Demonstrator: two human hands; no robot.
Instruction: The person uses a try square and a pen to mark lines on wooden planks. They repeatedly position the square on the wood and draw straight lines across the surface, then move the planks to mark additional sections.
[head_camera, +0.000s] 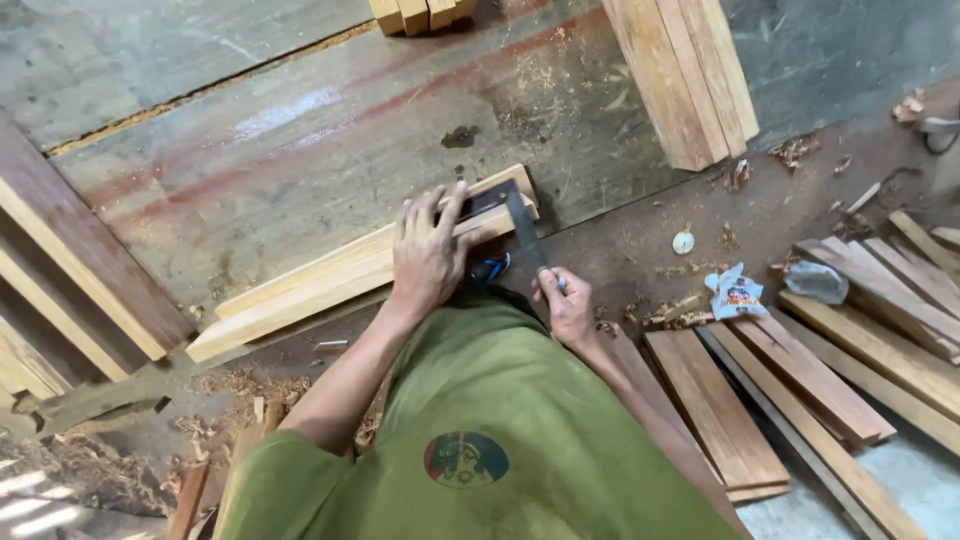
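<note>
My left hand (430, 250) presses flat on a try square (500, 205) that lies across the end of two long pale wooden battens (320, 285) on the workbench. The square's dark stock sits on the wood and its metal blade (525, 235) reaches over the near edge. My right hand (568, 308) is closed on a small pencil-like marker beside that blade, at the battens' near edge. A blue object (490, 268) shows just under the left wrist. My green shirt hides the bench below both forearms.
Stacked planks (685, 75) lean at the top right. More wooden boards (800, 390) lie at the right, with a crumpled wrapper (735, 295) and a small round white object (683, 242). Dark planks (80, 250) lie at the left. Wood shavings (245, 390) are scattered about.
</note>
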